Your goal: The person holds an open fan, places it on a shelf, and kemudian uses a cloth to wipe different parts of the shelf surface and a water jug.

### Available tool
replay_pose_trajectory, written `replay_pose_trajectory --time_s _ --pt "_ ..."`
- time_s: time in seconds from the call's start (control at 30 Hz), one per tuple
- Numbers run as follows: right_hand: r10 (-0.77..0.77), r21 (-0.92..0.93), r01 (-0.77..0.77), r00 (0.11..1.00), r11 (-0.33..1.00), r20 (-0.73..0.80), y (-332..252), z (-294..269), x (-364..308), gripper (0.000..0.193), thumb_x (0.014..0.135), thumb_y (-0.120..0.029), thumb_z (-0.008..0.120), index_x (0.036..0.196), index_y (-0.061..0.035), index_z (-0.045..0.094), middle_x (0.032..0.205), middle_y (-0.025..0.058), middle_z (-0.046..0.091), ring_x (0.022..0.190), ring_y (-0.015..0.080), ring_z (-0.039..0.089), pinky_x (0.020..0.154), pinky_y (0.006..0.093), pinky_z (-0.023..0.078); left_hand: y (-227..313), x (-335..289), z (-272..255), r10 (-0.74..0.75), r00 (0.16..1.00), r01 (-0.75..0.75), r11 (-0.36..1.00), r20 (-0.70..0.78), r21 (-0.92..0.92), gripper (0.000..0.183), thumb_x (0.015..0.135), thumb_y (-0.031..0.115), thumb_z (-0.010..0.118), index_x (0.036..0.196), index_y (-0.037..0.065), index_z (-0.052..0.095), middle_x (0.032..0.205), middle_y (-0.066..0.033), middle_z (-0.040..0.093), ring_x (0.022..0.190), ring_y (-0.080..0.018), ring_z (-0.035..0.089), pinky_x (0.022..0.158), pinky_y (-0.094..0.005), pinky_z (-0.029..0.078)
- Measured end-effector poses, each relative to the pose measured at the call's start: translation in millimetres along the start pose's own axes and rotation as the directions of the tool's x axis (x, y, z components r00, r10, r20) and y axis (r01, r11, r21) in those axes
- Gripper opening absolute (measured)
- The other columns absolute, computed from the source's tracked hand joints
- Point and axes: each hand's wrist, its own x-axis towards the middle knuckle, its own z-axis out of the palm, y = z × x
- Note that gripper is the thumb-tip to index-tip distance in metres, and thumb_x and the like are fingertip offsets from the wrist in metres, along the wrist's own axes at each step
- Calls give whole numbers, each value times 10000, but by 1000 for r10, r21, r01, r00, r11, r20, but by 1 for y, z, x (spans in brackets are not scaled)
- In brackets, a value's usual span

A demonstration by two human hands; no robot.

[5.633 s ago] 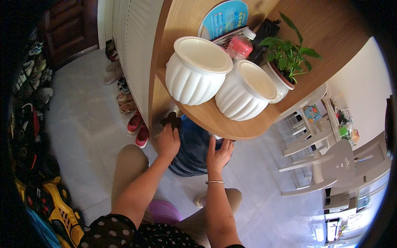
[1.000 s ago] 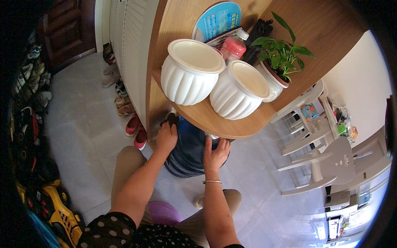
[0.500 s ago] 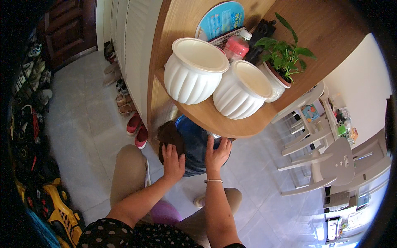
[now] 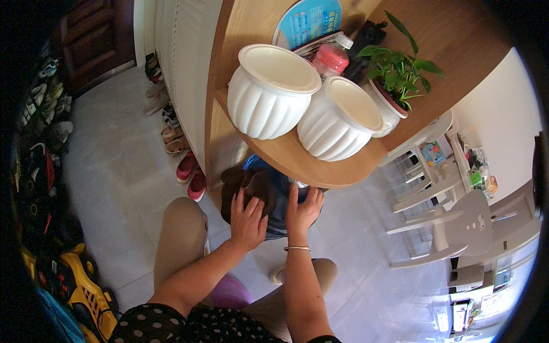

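Observation:
A dark blue bag [image 4: 278,222], with a brighter blue part at its upper left, lies under the shelf between my knees. Over its left side is a brown, soft-looking item [image 4: 258,190], folded and partly hidden; its kind I cannot make out. My left hand [image 4: 249,224] has its fingers curled onto the brown item. My right hand [image 4: 303,214], with a bracelet on the wrist, grips the right side of the bag, thumb apart from the fingers. Something pale and shiny [image 4: 298,183] shows just above that hand, under the shelf edge.
Directly above my hands juts a rounded wooden shelf [image 4: 320,178]. Two white ribbed pots [image 4: 271,106], a pink-filled bottle [image 4: 331,57] and a potted plant [image 4: 397,80] stand on it. Red shoes [image 4: 196,184] lie by the cabinet; a yellow toy vehicle [image 4: 86,280] is at lower left, chairs [image 4: 457,226] at right.
My left hand has moved slightly right, and the brown item now spreads further right over the blue bag. The right hand stays on the bag. The view has shifted a little.

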Motion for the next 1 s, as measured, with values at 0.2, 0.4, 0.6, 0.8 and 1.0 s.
replay_pose_trajectory --time_s 0.2,0.4,0.6,0.8,1.0 --pt "-27 4 28 999 1000 -20 1 3 2 395 869 -276 717 1076 32 580 952 215 583 884 422 528 799 485 439 -3 40 -5 35 999 -35 999 -7 29 423 808 192 616 1124 -89 605 1234 -241 535 1286 -526 379 1055 -620 314" --pt "-7 5 7 1000 1000 3 4 4 -2 419 862 -272 723 1106 37 580 972 220 588 902 423 533 811 488 442 -9 63 6 -25 1000 24 994 16 105 439 793 205 611 1153 -46 624 1294 -176 550 1307 -483 386 1069 -597 321" --pt "-40 19 40 999 999 8 5 2 -1 449 861 -260 722 1160 39 567 1018 234 589 946 435 533 847 495 438 -13 80 13 -89 996 83 983 25 161 456 810 237 590 1203 9 630 1320 -124 567 1293 -451 415 1072 -572 335" --pt "-23 17 22 1000 1000 14 5 0 1 406 865 -234 711 1142 27 572 1017 213 586 960 412 536 851 480 438 -25 98 17 -134 986 121 984 95 131 451 823 239 576 1220 30 619 1328 -118 557 1270 -433 442 1054 -549 359" --pt "-89 9 89 996 996 20 2 -4 3 460 849 -286 726 1100 58 554 979 247 567 903 441 511 814 505 428 -35 112 16 -212 953 181 972 218 153 449 870 268 540 1264 57 589 1312 -136 555 1252 -414 459 1035 -552 376"
